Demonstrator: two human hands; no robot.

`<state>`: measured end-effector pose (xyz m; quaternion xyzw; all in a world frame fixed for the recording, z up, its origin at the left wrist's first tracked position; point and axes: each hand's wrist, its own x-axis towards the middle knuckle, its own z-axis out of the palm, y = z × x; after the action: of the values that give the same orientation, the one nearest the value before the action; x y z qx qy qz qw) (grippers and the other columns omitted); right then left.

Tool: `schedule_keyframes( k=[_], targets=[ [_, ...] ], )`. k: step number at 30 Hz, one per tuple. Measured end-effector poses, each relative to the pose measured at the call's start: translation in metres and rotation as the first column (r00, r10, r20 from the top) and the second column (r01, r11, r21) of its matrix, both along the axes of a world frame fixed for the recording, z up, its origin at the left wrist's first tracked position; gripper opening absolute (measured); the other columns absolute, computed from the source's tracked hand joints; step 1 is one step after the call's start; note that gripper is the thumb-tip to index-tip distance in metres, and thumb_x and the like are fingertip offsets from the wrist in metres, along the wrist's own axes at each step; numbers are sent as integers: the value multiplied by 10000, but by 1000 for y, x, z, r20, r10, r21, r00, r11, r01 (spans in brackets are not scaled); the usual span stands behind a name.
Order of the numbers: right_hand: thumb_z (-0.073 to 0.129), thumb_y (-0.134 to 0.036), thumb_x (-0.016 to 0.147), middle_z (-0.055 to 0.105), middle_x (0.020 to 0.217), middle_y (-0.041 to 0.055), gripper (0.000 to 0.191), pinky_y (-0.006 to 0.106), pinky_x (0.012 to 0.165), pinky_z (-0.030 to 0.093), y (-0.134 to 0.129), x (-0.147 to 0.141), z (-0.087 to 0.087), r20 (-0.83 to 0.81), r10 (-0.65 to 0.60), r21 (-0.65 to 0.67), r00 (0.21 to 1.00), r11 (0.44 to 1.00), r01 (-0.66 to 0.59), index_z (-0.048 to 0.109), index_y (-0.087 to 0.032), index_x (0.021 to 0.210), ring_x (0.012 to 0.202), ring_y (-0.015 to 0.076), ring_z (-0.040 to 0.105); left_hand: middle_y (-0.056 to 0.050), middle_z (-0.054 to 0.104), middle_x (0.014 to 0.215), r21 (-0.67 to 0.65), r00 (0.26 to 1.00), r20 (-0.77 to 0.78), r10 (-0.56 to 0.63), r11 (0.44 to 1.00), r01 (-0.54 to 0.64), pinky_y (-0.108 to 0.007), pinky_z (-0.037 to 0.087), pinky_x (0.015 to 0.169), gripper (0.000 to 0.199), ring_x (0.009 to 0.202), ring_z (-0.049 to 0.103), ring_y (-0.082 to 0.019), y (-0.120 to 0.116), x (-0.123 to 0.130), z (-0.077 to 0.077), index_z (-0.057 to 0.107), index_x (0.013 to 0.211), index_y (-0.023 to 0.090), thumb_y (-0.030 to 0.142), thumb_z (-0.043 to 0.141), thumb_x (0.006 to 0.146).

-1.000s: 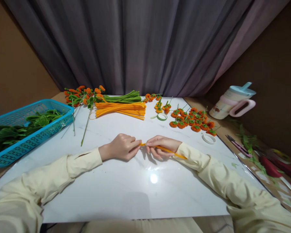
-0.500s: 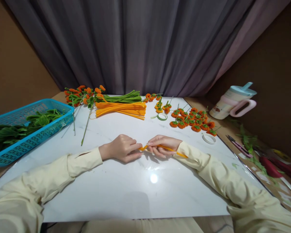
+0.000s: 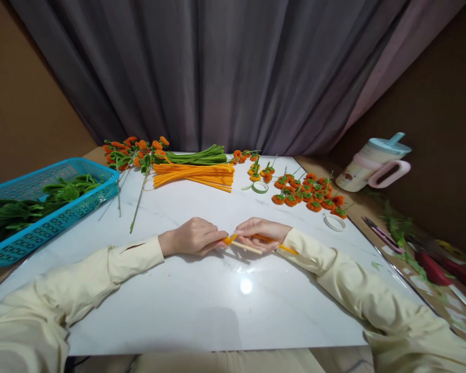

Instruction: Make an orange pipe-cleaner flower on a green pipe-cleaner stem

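My left hand (image 3: pixel 194 237) is closed at the middle of the near table, its fingertips pinching a thin pale stick (image 3: pixel 249 248) that looks wooden. An orange pipe cleaner (image 3: pixel 288 249) bends around the stick's end by those fingertips. Its length runs through my right hand (image 3: pixel 263 232), whose thumb and fingers grip it close to the stick; the loose tail hangs by the right cuff. Beyond both hands lies a bundle of orange pipe cleaners (image 3: pixel 194 176), with green pipe cleaners (image 3: pixel 202 155) behind it. The stick's left part is hidden in my left hand.
On the left stands a blue basket (image 3: pixel 112 182) of green pipe-cleaner leaves (image 3: pixel 68 191). Orange pipe-cleaner flowers (image 3: pixel 295 192) cluster at right, near green tape (image 3: pixel 260 187) and a white roll (image 3: pixel 335 223). Past the table's right edge are a tumbler (image 3: pixel 373 161) and pink-handled scissors (image 3: pixel 384 235).
The pale stick now shows, pointing right beneath my right fingers. My left hand has turned slightly, and the orange pipe cleaner bends more sharply between the hands.
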<state>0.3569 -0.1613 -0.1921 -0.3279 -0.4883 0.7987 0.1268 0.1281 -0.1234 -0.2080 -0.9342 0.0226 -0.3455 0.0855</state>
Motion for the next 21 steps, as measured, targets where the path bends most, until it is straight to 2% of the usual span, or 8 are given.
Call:
schedule_keyframes(
  k=[6, 10, 13, 17, 21],
  targets=[
    [539, -398, 849, 521, 414, -57, 293, 130, 217, 202, -6, -6, 4, 11, -24, 41, 1000, 999, 24, 513, -128, 738, 224, 37, 353, 56, 483, 514, 94, 999, -2, 36, 995, -35, -219, 316, 446, 255, 424, 448, -96, 2, -1, 0, 483, 1142, 150, 255, 442, 914],
    [518, -435, 863, 565, 508, -38, 331, 138, 242, 257, -9, -10, 5, 12, -7, 142, 1000, 990, 6, 508, -123, 754, 259, 33, 394, 65, 424, 506, 157, 998, 21, 60, 986, -62, -227, 273, 430, 345, 408, 399, -94, 3, -1, 0, 431, 1254, 173, 228, 423, 914],
    [477, -486, 875, 572, 513, -23, 384, 146, 249, 292, -10, -13, 1, 40, -5, 207, 999, 978, -3, 505, -123, 753, 269, 42, 418, 57, 428, 502, 145, 997, 34, 71, 987, -75, -234, 262, 427, 319, 407, 393, -102, 3, -1, 1, 455, 1232, 167, 215, 396, 922],
    [459, -514, 874, 562, 498, -34, 383, 134, 252, 304, -12, -17, -3, 57, -47, 199, 997, 979, 35, 495, -134, 847, 271, 45, 425, 48, 456, 500, 59, 992, 75, 103, 993, -107, -234, 268, 431, 226, 412, 413, -102, 2, 0, 0, 520, 1105, 160, 206, 389, 927],
    [446, -539, 869, 565, 497, -23, 416, 136, 253, 334, -15, -20, 1, 101, -91, 203, 991, 977, 68, 508, -130, 820, 278, 50, 439, 40, 501, 526, -19, 987, 95, 129, 992, -128, -227, 302, 460, 188, 433, 451, -97, 2, 1, -1, 527, 1065, 143, 217, 438, 917]
  ],
)
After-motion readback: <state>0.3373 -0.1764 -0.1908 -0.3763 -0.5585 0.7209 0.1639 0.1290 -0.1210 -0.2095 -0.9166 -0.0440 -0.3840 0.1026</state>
